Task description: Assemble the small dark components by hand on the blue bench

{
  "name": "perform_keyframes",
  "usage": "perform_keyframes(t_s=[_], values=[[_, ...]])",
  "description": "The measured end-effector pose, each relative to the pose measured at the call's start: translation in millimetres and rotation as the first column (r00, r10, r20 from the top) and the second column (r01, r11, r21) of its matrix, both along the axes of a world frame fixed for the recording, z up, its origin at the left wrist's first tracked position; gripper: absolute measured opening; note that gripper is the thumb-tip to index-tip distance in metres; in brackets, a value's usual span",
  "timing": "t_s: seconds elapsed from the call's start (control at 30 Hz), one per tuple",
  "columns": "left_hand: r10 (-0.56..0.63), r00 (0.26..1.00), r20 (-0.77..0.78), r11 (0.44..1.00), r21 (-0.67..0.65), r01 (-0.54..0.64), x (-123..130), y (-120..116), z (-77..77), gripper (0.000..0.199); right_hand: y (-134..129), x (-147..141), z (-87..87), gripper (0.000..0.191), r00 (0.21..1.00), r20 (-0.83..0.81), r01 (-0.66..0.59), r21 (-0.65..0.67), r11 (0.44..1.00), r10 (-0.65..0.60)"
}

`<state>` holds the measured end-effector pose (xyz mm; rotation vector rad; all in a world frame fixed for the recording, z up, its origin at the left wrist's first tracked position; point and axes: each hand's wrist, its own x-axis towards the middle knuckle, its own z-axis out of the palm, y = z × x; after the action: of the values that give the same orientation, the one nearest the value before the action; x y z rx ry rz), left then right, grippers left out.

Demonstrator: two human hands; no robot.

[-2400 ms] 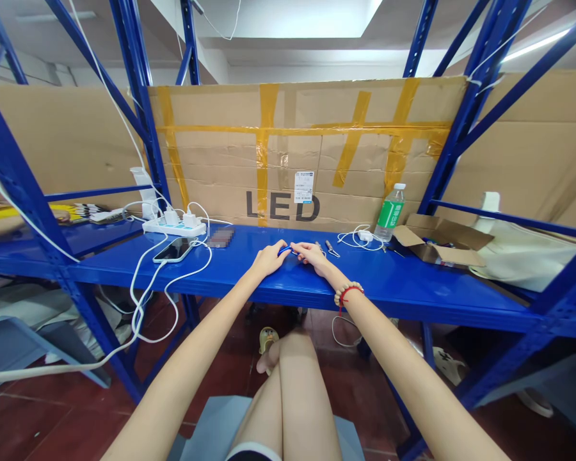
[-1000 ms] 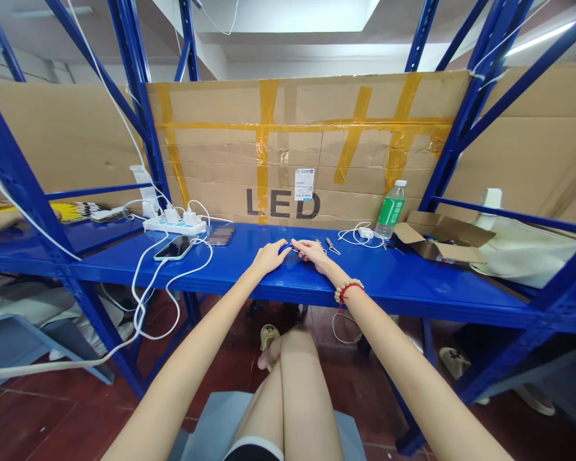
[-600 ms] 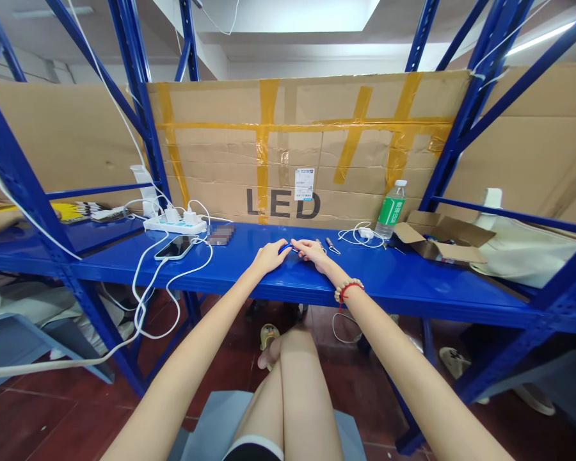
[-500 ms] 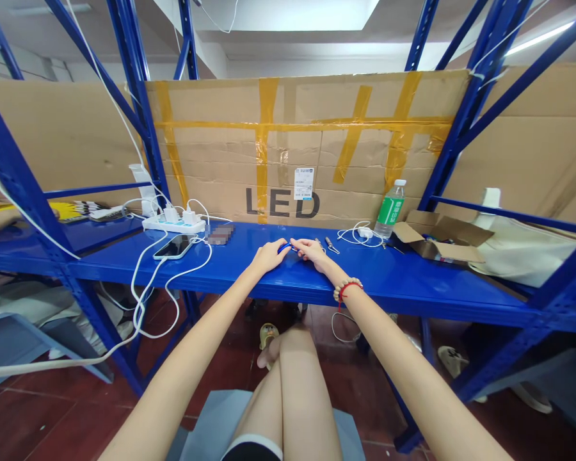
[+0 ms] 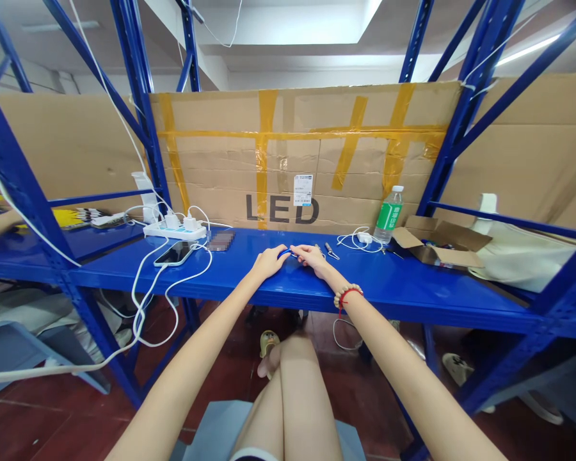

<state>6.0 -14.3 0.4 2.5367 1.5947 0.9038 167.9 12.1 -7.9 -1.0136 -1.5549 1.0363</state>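
Note:
My left hand (image 5: 270, 261) is closed on a small blue object (image 5: 285, 253) above the blue table (image 5: 240, 282). Close beside it, my right hand (image 5: 310, 256) is pinched at the object's right end, fingertips almost touching those of the left. What exactly the right fingers grip is too small to make out. Just right of that hand, small metal clip-like pieces (image 5: 332, 251) lie on the table.
A phone (image 5: 175, 253), a white power strip (image 5: 173, 230) and loose cables are at the left. To the right stand a green-labelled bottle (image 5: 389, 215), a white charger (image 5: 364, 237) and an open cardboard box (image 5: 441, 240). Cardboard (image 5: 211, 173) backs the table.
The whole view has shifted slightly, with the table and cardboard lower in the picture. Both hands stay together at the blue object.

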Motion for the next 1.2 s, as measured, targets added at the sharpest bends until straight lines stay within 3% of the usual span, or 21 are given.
perform_keyframes(t_s=[0.67, 0.93, 1.2], values=[[0.039, 0.999, -0.029, 0.995, -0.091, -0.042, -0.3, 5.5, 0.8, 0.031, -3.6, -0.2, 2.0, 0.039, 0.999, 0.041, 0.026, 0.04, 0.999, -0.028], [0.022, 0.999, -0.028, 0.997, -0.079, -0.024, -0.9, 3.9, 0.9, 0.031, 1.2, 0.7, -2.5, 0.044, 0.985, 0.01, 0.168, 0.103, 0.98, -0.17], [-0.009, 0.999, -0.049, 0.998, -0.067, 0.005, -2.5, 6.6, -1.9, 0.023, 2.9, 0.9, -7.7, 0.026, 0.964, 0.135, 0.198, 0.2, 0.96, -0.227]])
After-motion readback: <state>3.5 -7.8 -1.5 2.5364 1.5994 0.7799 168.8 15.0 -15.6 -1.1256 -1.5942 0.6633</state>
